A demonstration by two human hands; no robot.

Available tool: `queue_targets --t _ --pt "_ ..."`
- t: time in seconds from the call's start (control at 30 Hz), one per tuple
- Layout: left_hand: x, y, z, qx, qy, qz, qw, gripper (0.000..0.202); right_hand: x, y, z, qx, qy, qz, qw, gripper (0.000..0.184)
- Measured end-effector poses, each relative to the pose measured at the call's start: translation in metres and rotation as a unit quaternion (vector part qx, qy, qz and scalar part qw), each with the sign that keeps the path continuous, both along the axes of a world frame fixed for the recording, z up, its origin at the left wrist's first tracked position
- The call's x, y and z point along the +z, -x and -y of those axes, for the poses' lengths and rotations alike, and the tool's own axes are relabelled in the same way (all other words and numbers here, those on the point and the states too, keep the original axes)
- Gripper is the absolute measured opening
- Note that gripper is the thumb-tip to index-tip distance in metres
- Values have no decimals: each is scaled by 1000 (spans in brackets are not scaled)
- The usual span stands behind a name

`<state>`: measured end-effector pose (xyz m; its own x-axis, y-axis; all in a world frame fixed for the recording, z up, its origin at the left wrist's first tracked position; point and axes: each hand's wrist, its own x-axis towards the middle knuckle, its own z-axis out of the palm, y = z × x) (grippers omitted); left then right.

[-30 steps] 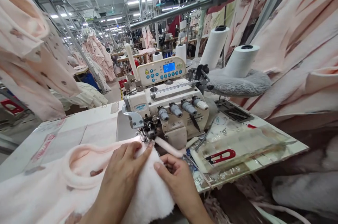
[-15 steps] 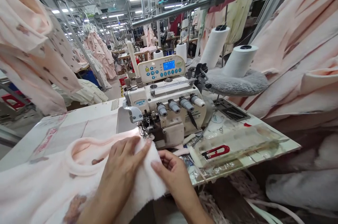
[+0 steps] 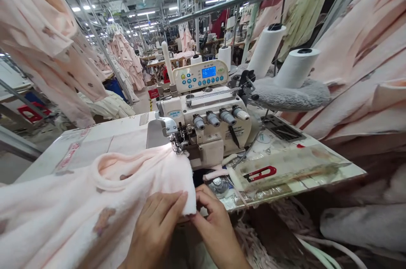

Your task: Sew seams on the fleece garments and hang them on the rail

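I had left hand [image 3: 160, 222] on the garment [image 3: 168, 171], grip unclear; right hand [image 3: 217, 220], nearer, pinched its edge [image 3: 193, 186], which ran ahead to the sewing machine [image 3: 207, 133].

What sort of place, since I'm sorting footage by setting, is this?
Most likely a garment factory's sewing floor: a sewing machine, large thread cones behind it, and pink garments hanging on both sides.
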<state>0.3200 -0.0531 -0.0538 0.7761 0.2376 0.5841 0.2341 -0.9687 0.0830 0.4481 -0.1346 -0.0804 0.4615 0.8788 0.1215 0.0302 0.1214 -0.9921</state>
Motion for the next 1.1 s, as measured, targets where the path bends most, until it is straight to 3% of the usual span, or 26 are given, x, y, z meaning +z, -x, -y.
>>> queue_targets --t 0.17,0.2,0.3,0.37,0.5,0.63,0.9,0.97,1.0,1.07,1.1 --pt "12 1 0 14 101 39 994 23 0 0 7 -10 16 12 1000 5" --pt "14 0 0 18 114 46 992 22 -2 1 6 -8 21 -6 1000 12" --pt "15 -2 0 29 142 57 988 20 -7 9 -5 34 24 -128 991 55" --pt "14 -2 1 34 147 62 987 21 -10 15 -13 50 6 -196 979 62" --pt "15 3 4 21 82 41 996 24 -6 16 -13 11 -1 -161 987 27" --pt "11 4 11 5 -11 48 999 28 5 6 5 53 25 -116 991 29" --pt "3 1 14 -2 -58 66 996 24 8 1 12 115 94 -165 975 40" --pt "6 1 11 -17 -73 65 995 21 6 -2 16 126 78 -107 983 39" --pt "8 1 9 -29 -79 67 994 20 5 -5 19 101 57 -46 992 36" --pt "11 0 7 -44 -78 69 994 18 3 -12 22 -7 -13 121 993 19" --pt "12 -1 7 -45 -75 67 994 18 2 -17 23 -64 -59 208 974 12"
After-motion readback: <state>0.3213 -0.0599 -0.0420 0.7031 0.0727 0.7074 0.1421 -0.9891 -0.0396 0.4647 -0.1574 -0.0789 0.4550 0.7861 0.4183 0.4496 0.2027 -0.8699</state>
